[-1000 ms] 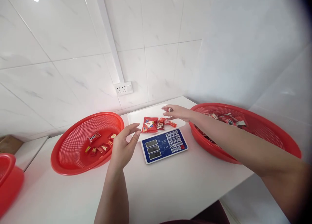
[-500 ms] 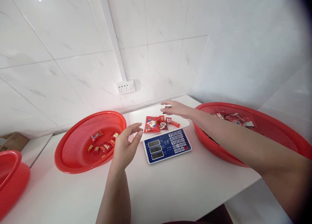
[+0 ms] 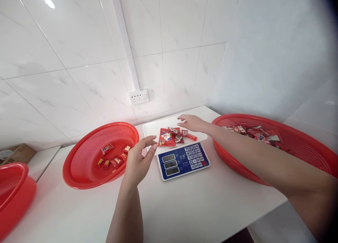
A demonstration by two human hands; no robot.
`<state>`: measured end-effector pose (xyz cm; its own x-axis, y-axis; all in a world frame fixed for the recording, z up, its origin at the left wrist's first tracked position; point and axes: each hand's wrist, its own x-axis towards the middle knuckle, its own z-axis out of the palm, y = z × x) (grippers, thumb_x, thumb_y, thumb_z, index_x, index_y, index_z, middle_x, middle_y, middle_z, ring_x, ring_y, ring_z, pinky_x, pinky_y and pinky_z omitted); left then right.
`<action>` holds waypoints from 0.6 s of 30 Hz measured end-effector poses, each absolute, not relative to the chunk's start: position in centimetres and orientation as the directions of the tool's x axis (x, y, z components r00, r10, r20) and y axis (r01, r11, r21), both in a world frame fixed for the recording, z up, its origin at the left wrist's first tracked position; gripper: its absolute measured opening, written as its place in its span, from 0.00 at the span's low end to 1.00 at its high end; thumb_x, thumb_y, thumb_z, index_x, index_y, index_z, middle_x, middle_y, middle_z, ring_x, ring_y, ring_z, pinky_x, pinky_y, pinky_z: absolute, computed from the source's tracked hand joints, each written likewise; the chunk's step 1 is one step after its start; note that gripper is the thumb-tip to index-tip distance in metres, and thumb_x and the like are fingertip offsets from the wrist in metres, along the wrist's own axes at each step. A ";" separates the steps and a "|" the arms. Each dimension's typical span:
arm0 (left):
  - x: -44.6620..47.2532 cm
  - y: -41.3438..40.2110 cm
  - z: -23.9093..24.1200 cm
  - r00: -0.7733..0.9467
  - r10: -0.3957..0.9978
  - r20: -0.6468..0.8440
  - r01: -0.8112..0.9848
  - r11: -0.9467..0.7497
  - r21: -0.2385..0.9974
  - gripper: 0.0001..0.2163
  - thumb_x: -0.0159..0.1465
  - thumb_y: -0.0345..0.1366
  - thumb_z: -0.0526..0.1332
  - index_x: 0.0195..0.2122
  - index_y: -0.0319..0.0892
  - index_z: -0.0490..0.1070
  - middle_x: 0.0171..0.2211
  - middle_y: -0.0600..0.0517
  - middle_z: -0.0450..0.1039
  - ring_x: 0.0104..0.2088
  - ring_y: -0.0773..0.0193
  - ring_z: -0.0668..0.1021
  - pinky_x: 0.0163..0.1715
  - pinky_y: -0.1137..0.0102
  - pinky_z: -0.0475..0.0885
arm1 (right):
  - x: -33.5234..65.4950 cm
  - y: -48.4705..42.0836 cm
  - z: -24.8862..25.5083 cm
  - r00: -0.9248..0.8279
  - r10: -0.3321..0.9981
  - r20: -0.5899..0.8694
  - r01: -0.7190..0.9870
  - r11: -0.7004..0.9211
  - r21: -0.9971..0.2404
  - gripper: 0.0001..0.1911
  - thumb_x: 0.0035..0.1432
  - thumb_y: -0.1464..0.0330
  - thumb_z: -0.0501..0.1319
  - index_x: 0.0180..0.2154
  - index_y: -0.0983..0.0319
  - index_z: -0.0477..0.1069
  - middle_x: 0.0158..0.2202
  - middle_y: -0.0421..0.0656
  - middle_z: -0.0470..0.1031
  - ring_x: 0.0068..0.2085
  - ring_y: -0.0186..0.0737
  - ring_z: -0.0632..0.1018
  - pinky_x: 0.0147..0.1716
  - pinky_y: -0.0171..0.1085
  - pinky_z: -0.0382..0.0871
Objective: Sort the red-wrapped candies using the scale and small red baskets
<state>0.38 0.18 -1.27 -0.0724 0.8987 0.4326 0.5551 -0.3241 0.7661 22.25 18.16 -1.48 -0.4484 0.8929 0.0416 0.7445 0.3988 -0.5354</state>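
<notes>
A red plastic basin [image 3: 16, 215], cut off by the view's edge, stands well left of my left hand; nearer, just left of that hand, a red, round, perforated plastic basket [image 3: 84, 148] holds a few small red wrapped sweets [image 3: 116, 161], the hand covering part of its rim.

My left hand [image 3: 139, 156] — bare, thumb and fingers parted wide around nothing — points at a flat, square, red foil packet [image 3: 166, 138]. The packet lies just right of those fingertips on the white scale tray [image 3: 150, 128]; whether they touch, I cannot tell. The left is the nearer hand. Right of the packet, small sweets overlap, their row running away from my left hand, ending in a slim red wrapped stick [image 3: 192, 137] that slants rightward and toward me.

My right hand [image 3: 191, 123], fingers loosely parted, nothing seen in them, hangs beyond the row; its underside is hidden. Nearer me, the blue keypad panel [image 3: 182, 162] shows digits too faint to read. Right of my right hand, a wide red plastic basket [image 3: 237, 169] of wrapped sweets runs partly behind my forearm.
</notes>
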 end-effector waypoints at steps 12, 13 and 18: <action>0.6 0.1 -1.3 -0.044 0.896 0.442 0.567 -0.342 0.749 0.15 0.63 0.43 0.56 0.48 0.44 0.70 0.38 0.48 0.77 0.43 0.60 0.77 0.36 0.70 0.74 | 19.8 14.1 -5.0 -0.729 0.678 -0.089 0.679 0.702 -0.215 0.22 0.61 0.61 0.52 0.57 0.49 0.63 0.66 0.44 0.50 0.66 0.60 0.43 0.58 0.63 0.40; 0.6 0.1 -1.3 -0.046 0.895 0.444 0.569 -0.341 0.748 0.15 0.63 0.43 0.57 0.48 0.44 0.70 0.38 0.48 0.77 0.43 0.60 0.77 0.36 0.70 0.74 | 19.8 14.3 -5.0 -0.717 0.694 -0.069 0.690 0.693 -0.207 0.22 0.62 0.62 0.52 0.58 0.50 0.63 0.66 0.44 0.51 0.66 0.59 0.45 0.58 0.63 0.41; 0.6 0.1 -1.5 -0.066 0.870 0.489 0.563 -0.372 0.738 0.13 0.63 0.40 0.58 0.47 0.44 0.70 0.37 0.49 0.77 0.42 0.61 0.78 0.39 0.68 0.74 | 22.2 14.2 -3.1 -0.689 0.720 0.086 0.660 0.671 -0.337 0.26 0.61 0.59 0.50 0.60 0.57 0.60 0.65 0.47 0.54 0.64 0.49 0.54 0.60 0.48 0.51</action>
<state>0.57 0.12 -1.45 -0.0658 0.8698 0.4891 0.5634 -0.3721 0.7376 22.21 14.16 -3.07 -0.6886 0.7200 0.0858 0.6600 0.6715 -0.3369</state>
